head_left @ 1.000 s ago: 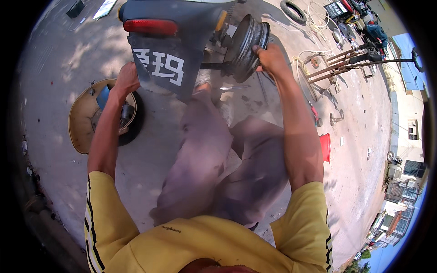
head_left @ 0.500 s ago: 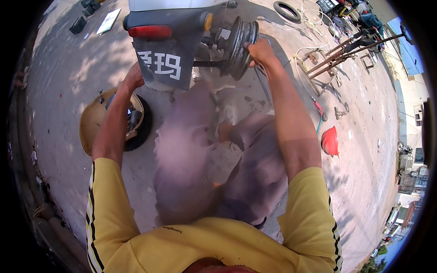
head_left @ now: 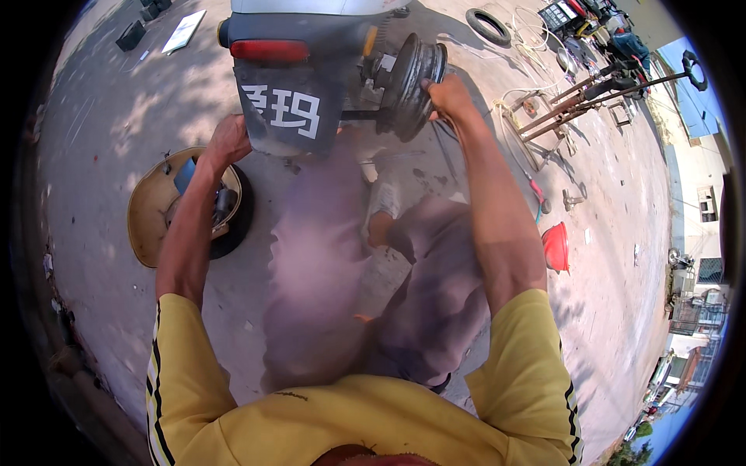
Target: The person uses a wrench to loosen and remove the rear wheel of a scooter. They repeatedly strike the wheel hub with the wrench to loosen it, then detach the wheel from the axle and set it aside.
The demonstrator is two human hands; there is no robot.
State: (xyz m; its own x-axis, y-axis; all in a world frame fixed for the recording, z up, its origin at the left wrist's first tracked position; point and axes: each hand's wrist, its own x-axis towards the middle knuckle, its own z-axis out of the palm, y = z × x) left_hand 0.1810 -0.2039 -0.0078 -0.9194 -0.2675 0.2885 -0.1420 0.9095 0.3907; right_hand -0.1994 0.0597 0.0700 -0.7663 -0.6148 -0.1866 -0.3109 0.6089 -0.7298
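A bare metal wheel rim [head_left: 410, 87] without a tyre sits at the rear of a scooter. My right hand [head_left: 449, 95] is closed on the rim's right edge. A dark mudguard flap [head_left: 287, 116] with large white characters hangs left of the rim, below a red tail light [head_left: 270, 51]. My left hand [head_left: 228, 140] is beside the flap's left edge, its fingers curled and partly hidden behind it. What those fingers grip does not show. Between flap and rim a dark rod [head_left: 359, 115] runs sideways.
A tan bowl-shaped container [head_left: 148, 213] with tools rests on a black tyre at left. Another tyre [head_left: 488, 26] lies far right, near a pale hose and a rusty metal stand [head_left: 556, 116]. A red bowl [head_left: 556, 247] and a red-handled air tool [head_left: 538, 190] lie at right.
The scooter's rear, the rim and both hands appear slightly lower and further right in the picture. Both hands keep their places at the flap and rim.
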